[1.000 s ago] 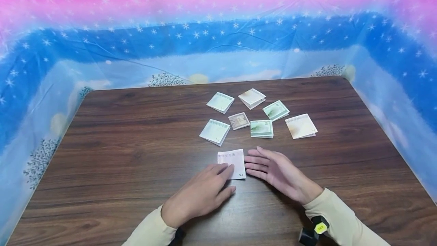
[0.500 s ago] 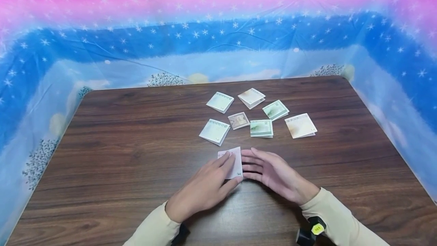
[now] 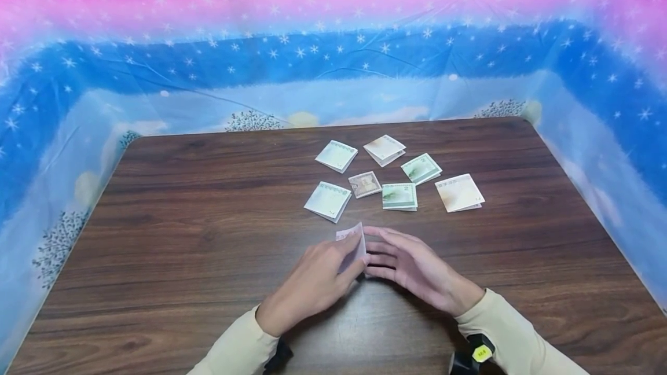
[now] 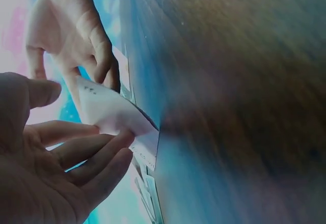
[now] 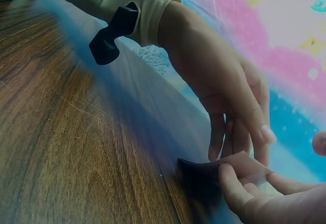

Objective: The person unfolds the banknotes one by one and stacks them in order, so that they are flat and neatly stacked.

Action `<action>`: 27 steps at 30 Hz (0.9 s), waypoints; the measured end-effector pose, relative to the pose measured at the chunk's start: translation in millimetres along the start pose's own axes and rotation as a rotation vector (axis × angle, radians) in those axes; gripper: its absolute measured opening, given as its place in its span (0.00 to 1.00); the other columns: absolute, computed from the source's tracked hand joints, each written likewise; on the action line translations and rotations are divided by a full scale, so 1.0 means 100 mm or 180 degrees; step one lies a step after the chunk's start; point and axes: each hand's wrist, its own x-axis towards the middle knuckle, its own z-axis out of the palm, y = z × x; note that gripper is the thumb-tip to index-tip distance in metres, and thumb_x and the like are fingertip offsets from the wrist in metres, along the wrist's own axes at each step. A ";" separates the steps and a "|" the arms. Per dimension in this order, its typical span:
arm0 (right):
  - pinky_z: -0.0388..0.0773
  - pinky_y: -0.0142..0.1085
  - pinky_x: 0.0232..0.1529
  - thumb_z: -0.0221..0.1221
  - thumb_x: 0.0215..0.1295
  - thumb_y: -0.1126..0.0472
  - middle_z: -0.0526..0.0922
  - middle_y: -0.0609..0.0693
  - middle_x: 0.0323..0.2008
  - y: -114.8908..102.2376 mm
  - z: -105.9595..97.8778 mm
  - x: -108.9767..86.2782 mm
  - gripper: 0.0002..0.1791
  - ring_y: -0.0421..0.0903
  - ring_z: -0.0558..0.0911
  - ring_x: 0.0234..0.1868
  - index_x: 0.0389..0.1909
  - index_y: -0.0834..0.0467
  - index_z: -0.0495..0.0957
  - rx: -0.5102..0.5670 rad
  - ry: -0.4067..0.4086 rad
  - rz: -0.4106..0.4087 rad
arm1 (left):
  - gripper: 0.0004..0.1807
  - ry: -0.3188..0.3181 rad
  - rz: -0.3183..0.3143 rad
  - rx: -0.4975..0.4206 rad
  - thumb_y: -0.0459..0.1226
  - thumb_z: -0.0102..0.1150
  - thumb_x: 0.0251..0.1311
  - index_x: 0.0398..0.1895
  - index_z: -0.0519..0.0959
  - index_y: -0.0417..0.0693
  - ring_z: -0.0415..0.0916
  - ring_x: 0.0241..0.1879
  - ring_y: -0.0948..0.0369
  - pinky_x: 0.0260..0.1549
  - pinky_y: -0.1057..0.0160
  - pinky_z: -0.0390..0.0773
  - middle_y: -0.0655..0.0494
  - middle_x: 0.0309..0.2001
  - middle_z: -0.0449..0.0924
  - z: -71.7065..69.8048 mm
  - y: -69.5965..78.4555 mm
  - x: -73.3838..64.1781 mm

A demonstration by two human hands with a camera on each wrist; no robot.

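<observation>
A pale pink banknote (image 3: 356, 253) lies in front of me between both hands, its right part bent up off the table. Fingers of my left hand (image 3: 312, 282) rest on its face; in the left wrist view the left thumb (image 4: 45, 92) is apart from the paper. My right hand (image 3: 417, 271) stands on its edge at the right, with nearly straight fingers against the raised part. Close up in the right wrist view, the right fingers (image 5: 234, 186) touch the curved note (image 5: 243, 164), while the left hand (image 5: 219, 76) reaches down from above.
Beyond the hands lie several folded banknotes: pale green ones (image 3: 327, 201), green ones marked 2 (image 3: 399, 196), a brown one (image 3: 365, 184) and cream ones (image 3: 460, 192). Snowflake-patterned cloth (image 3: 312, 57) hangs around the wooden table (image 3: 182, 236).
The pink banknote's right side has risen and bent leftward. My right fingers have moved left against it, and my left thumb has come up toward its right edge. The other banknotes stay put.
</observation>
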 end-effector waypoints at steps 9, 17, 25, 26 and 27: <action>0.73 0.50 0.64 0.47 0.81 0.52 0.68 0.62 0.66 -0.04 0.05 0.01 0.32 0.52 0.75 0.61 0.76 0.66 0.55 -0.0089 0.0013 -0.0113 | 0.24 0.0265 -0.0210 -0.0359 0.45 0.54 0.75 0.68 0.75 0.45 0.74 0.21 0.69 0.22 0.64 0.75 0.62 0.22 0.80 -0.03 0.03 0.02; 0.72 0.51 0.65 0.50 0.80 0.54 0.68 0.61 0.69 -0.06 0.09 0.00 0.31 0.51 0.77 0.60 0.74 0.68 0.59 -0.0264 0.0125 -0.0224 | 0.26 0.0487 -0.0486 -0.1123 0.48 0.58 0.72 0.65 0.77 0.41 0.85 0.47 0.62 0.47 0.63 0.83 0.50 0.52 0.85 -0.04 0.03 0.04; 0.74 0.48 0.63 0.57 0.73 0.63 0.70 0.64 0.67 -0.04 0.11 0.02 0.31 0.52 0.78 0.62 0.72 0.71 0.61 -0.0511 0.0208 -0.0281 | 0.23 0.0678 -0.0754 -0.1807 0.45 0.66 0.66 0.58 0.81 0.41 0.86 0.46 0.58 0.45 0.67 0.82 0.46 0.50 0.86 -0.01 0.02 0.08; 0.74 0.47 0.63 0.57 0.73 0.64 0.71 0.64 0.67 -0.04 0.12 0.02 0.31 0.52 0.78 0.62 0.72 0.71 0.61 -0.0539 0.0226 -0.0284 | 0.22 0.0687 -0.0796 -0.1929 0.45 0.67 0.65 0.57 0.82 0.41 0.86 0.47 0.57 0.45 0.67 0.82 0.46 0.50 0.86 -0.01 0.01 0.09; 0.74 0.47 0.63 0.58 0.72 0.64 0.71 0.64 0.67 -0.04 0.12 0.02 0.31 0.52 0.78 0.62 0.72 0.70 0.62 -0.0569 0.0245 -0.0283 | 0.22 0.0695 -0.0826 -0.2038 0.44 0.68 0.64 0.56 0.82 0.41 0.86 0.47 0.56 0.46 0.66 0.82 0.45 0.49 0.86 -0.01 0.01 0.09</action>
